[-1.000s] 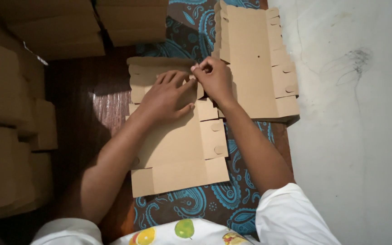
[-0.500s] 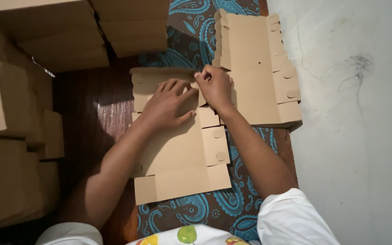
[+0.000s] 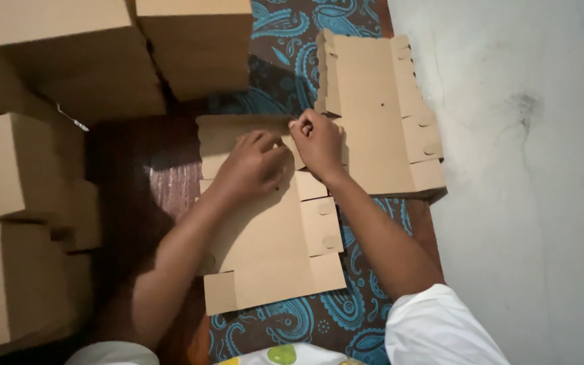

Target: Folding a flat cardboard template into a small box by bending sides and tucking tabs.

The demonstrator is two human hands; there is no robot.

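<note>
A flat brown cardboard box blank lies on a blue patterned mat in front of me. My left hand presses down on the blank's upper part, fingers curled. My right hand sits just to its right and pinches a flap at the blank's top right edge. The two hands almost touch.
A stack of flat blanks lies right of the hands, against a pale grey wall or floor surface. Assembled cardboard boxes stand along the top and the left side. Dark wooden floor shows between them.
Both hands have stayed on the blank's upper part; the left fingers have curled in more and the right hand has closed on the flap. The view has shifted slightly.
</note>
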